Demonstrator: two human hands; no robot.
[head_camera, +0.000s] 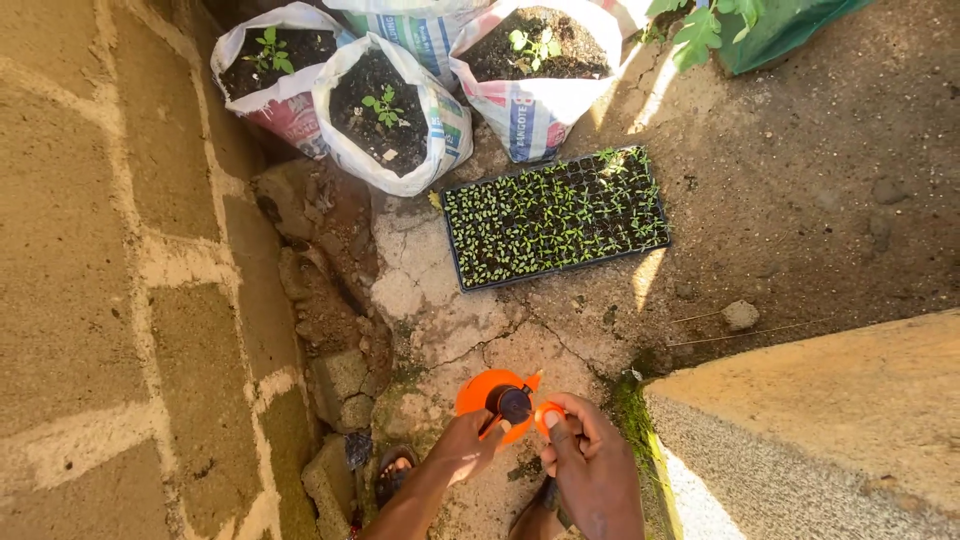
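Cracked concrete yard beside a block wall (90, 250): seedling tray (555, 217) sits well ahead, looks untouched. Your left hand (462, 450) grips the orange sprayer (497, 400) near your feet; right hand (590, 455) fingers pinch its orange cap (549, 414), seemingly not yet off

You are looking at bright daylight: hard sun strikes the pale concrete ledge (840, 420) at lower right, nearly glaring, while the grey block wall (110, 260) sits in soft shade. Your picture stays sharp, with wide-angle bending near the edges.
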